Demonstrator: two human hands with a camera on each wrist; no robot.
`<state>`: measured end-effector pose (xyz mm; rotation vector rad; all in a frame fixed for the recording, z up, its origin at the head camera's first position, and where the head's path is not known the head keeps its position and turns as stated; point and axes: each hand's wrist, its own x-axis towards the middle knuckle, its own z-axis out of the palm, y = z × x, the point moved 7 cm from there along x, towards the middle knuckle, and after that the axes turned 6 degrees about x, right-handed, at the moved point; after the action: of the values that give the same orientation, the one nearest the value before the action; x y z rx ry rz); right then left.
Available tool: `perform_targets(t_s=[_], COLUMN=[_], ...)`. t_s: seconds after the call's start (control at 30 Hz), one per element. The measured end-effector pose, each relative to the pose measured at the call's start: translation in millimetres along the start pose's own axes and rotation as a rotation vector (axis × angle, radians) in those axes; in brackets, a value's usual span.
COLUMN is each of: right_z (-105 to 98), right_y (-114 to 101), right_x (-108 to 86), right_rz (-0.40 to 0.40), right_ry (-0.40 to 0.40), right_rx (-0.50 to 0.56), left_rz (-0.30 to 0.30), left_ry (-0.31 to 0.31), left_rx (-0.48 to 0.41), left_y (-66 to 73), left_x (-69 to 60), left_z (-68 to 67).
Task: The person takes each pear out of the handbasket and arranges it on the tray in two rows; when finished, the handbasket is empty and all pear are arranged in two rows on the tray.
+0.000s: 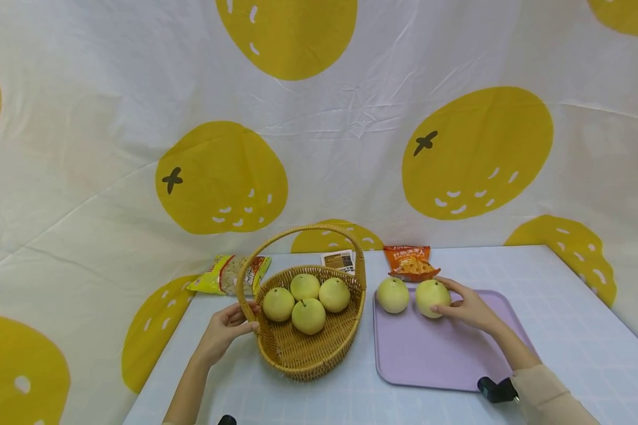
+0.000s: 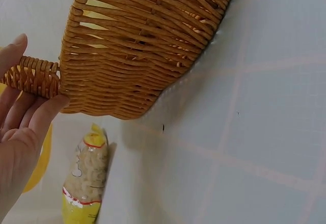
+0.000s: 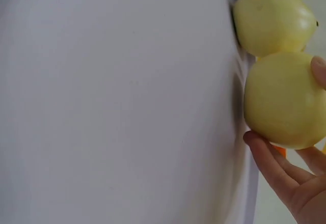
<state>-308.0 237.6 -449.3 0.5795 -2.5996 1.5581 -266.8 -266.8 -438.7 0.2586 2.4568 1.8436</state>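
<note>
A wicker basket [image 1: 311, 363] with a tall arched handle stands left of the middle, with several pale yellow pears [image 1: 308, 317] inside. My left hand [image 1: 218, 336] holds the foot of the handle at the basket's left side; in the left wrist view its thumb and fingers lie on either side of the woven handle [image 2: 35, 76]. My right hand [image 1: 470, 308] grips a pear [image 1: 430, 297] at the far edge of the lilac tray [image 1: 436, 360]. Beside it on the left sits another pear [image 1: 392, 295]; in the right wrist view the two pears appear to touch.
Behind the tray lies an orange snack packet [image 1: 409, 261]. A yellow clear-fronted bag [image 1: 228, 274] lies behind the basket's left side, and a white-and-brown packet [image 1: 340, 260] behind its right. A fruit-print cloth [image 1: 345, 130] hangs at the back of the table.
</note>
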Motion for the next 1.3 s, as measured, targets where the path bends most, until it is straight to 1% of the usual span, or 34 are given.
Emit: perform_targets(t_s=[0.2,0.4,0.53,0.63,0.67,0.77,0.87,0.9,1.07,1.17,1.3], right_z=[3.6,5.0,6.0,7.2,7.2,6.7,4.9,4.1,0.5,-1.5,-4.0], right_y=[3.4,3.8,4.2,3.0,2.0,0.7,1.4,2.0,2.1,2.5,3.2], right_x=[4.2,6.9,9.0,9.2,8.9,7.9,7.3,7.1,6.4,6.2,5.2], right_rz=[0.018,0.029,0.038,0.021,0.002,-0.014,0.007,0.028,0.079,0.093,0.082], right_ry=[-0.016,-0.013,-0.043,-0.077,-0.085,-0.098,-0.096,-0.097,-0.109,-0.118,-0.118], right_rx=[-0.029,-0.065,-0.093,-0.11,-0.116,-0.136,-0.142,-0.141,-0.162,-0.172,-0.168], left_rz=[-0.008,-0.011,-0.011,-0.013,-0.014,-0.013,-0.009,-0.009,-0.01,-0.019,-0.033], left_ry=[-0.012,-0.016,-0.012,-0.01,-0.011,-0.014,-0.015,-0.015,-0.013,-0.009,-0.005], left_rx=[-0.027,-0.03,-0.034,-0.036,-0.037,-0.04,-0.038,-0.037,-0.022,-0.028,-0.037], left_y=[-0.1,-0.5,0.5,0.7,0.5,0.0,-0.7,-0.9,-1.7,-2.7,-4.0], left_x=[1.3,2.7,2.7,2.5,2.4,2.5,2.4,2.3,1.9,2.0,1.1], left_z=[0.5,0.4,0.2,0.2,0.3,0.6,0.7,0.7,0.5,0.3,0.1])
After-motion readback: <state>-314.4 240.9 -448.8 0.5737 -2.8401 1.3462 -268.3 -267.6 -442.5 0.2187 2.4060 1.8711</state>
